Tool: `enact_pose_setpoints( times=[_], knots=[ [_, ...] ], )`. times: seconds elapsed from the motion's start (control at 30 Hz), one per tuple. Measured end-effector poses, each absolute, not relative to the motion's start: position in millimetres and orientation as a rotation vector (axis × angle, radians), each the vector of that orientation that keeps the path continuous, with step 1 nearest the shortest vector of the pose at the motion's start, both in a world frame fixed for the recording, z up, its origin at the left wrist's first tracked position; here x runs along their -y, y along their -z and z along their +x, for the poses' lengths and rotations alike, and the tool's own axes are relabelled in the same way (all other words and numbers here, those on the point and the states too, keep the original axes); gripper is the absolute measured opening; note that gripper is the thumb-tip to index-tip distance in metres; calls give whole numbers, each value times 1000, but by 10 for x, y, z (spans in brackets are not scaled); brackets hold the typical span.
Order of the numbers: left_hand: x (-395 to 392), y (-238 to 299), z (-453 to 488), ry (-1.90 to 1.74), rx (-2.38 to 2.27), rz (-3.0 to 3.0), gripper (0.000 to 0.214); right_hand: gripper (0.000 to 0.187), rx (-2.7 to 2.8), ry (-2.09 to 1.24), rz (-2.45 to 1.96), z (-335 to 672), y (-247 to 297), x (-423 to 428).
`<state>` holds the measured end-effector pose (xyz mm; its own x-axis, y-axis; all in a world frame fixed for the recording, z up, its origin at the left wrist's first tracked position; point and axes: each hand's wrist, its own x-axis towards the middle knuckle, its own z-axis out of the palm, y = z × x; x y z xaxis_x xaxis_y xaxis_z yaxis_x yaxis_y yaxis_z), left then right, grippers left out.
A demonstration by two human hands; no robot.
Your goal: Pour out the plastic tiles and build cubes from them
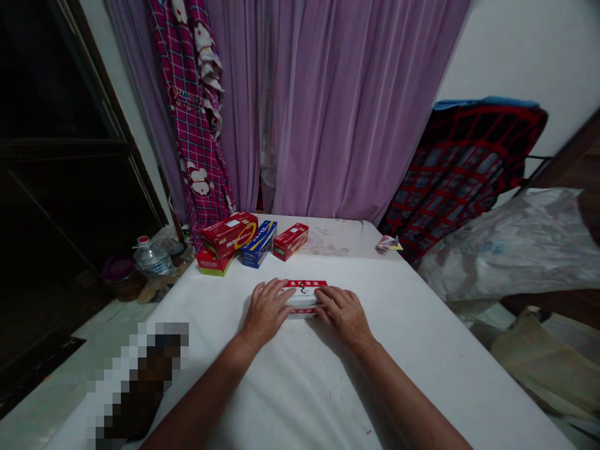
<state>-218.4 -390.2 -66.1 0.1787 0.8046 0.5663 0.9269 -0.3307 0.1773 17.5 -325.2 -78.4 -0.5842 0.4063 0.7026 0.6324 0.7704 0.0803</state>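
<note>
White table [422,325], bare near half; left hand [267,310], right hand [345,316] open, flat on central red-white box [304,292].

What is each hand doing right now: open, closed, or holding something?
Left hand: open, fingers flat on the left end of the red-and-white box.
Right hand: open, fingers resting on the box's right end.

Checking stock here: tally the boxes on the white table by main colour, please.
Red boxes: 2
Blue box: 1
Red-and-green box: 1
White-and-red box, touched by left hand and right hand: 1
Total: 5
</note>
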Motion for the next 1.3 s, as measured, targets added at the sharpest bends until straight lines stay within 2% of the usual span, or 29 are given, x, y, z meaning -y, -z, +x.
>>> enact_pose_setpoints(
  times=[0.17,0.4,0.63,1.0,1.2,1.3],
  knots=[
    [3850,655,-2196,761,1618,-2308,29,22,2227,412,-751,112,825,3304],
    [3838,584,-2179,720,1573,-2360,25,20,2222,428,-769,86,908,3257],
    [3791,484,-2169,688,1716,-2431,27,22,2267,328,-820,96,856,3288],
    [3757,447,-2338,698,1827,-2543,47,50,2267,0,-1005,253,800,3072],
    [3780,472,-2376,618,1700,-2613,50,28,2329,74,-896,262,781,3093],
    [3743,527,-2335,574,1711,-2634,48,26,2295,116,-861,236,882,3136]
  ],
)
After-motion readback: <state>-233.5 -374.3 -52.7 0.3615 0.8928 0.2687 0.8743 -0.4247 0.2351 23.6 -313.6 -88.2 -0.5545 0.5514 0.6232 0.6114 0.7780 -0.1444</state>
